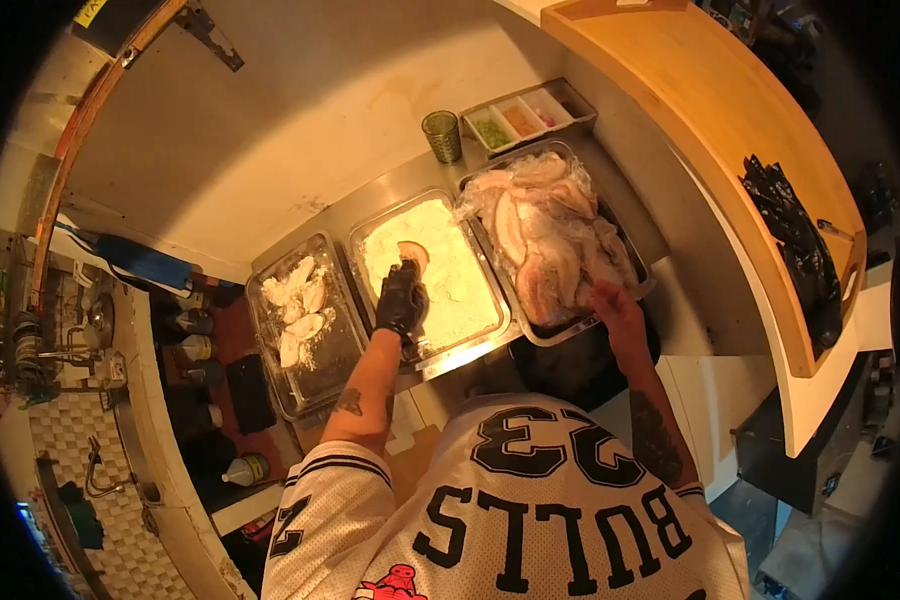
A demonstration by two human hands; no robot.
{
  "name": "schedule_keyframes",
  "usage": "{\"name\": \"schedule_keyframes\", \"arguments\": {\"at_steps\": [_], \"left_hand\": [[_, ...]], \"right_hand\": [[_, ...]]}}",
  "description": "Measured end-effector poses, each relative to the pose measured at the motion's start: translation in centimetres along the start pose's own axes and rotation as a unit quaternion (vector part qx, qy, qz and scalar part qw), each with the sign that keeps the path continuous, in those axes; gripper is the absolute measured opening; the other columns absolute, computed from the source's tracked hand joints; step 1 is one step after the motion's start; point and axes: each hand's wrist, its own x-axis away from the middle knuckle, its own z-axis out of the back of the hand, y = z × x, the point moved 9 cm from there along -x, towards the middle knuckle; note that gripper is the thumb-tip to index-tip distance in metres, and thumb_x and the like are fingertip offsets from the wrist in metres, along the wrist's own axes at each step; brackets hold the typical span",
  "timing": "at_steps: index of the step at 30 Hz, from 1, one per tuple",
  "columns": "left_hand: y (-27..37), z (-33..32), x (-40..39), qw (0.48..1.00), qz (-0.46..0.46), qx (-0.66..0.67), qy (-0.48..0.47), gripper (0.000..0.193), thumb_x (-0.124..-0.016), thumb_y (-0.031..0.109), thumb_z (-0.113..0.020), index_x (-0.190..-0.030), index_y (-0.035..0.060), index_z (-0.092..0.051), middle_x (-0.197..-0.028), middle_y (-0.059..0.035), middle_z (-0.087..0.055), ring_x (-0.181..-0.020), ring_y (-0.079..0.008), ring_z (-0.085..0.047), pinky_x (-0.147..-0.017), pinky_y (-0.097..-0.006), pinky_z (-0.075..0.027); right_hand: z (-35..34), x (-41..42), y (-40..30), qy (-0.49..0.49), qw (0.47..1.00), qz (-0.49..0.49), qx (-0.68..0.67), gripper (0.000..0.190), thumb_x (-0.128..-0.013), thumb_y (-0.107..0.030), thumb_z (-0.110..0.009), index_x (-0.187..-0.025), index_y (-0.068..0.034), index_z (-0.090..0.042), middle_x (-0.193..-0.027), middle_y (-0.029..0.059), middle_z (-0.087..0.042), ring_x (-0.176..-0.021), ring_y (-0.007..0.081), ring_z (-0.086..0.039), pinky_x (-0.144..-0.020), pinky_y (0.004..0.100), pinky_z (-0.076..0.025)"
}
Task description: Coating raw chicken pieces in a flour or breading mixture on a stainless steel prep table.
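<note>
My left hand point(401, 301), in a black glove, is in a metal tray of pale flour-like powder point(459, 291). Its fingers are on a curved slice of raw meat point(414, 255), which shows past the fingertips. My bare right hand point(616, 309) is at the near edge of the right-hand tray, its fingertips at the clear plastic and raw meat pieces point(547, 225) heaped there. Whether those fingers grip anything is hard to see. In the left metal tray point(330, 386) lie several powder-coated pieces point(300, 330).
Behind the trays stand a green ribbed glass point(442, 136) and a container with compartments of chopped ingredients point(521, 118). A wooden tray point(750, 97) holding a black plastic bag point(791, 251) overhangs the right side. Bottles point(246, 470) line a lower shelf at left.
</note>
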Motion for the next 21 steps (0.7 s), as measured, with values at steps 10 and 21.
{"name": "schedule_keyframes", "arguments": {"at_steps": [10,21], "left_hand": [[-6.2,-1.0,-3.3,0.969,0.163,0.129,-0.130,0.034,-0.098,0.025,-0.043,-0.120,0.0041,-0.059,-0.113,-0.0169,-0.063,-0.096,-0.0292,-0.065,-0.084,-0.0414,-0.052],[-3.3,0.6,-3.4,0.981,0.185,0.043,-0.048,0.033,-0.074,0.024,-0.073,-0.098,0.0051,-0.062,-0.102,-0.0193,-0.063,-0.088,-0.0345,-0.063,-0.075,-0.0399,-0.051]], "right_hand": [[3.6,3.4,2.9,0.053,0.997,-0.060,0.005,0.031,-0.094,-0.024,-0.060,-0.119,-0.006,-0.058,-0.110,0.0032,-0.062,-0.095,0.0120,-0.056,-0.086,0.0271,-0.045],[6.2,7.0,4.9,0.130,0.988,-0.085,-0.013,0.031,-0.094,-0.025,-0.059,-0.118,-0.005,-0.058,-0.110,0.0043,-0.062,-0.095,0.0132,-0.058,-0.087,0.0279,-0.045]]}}
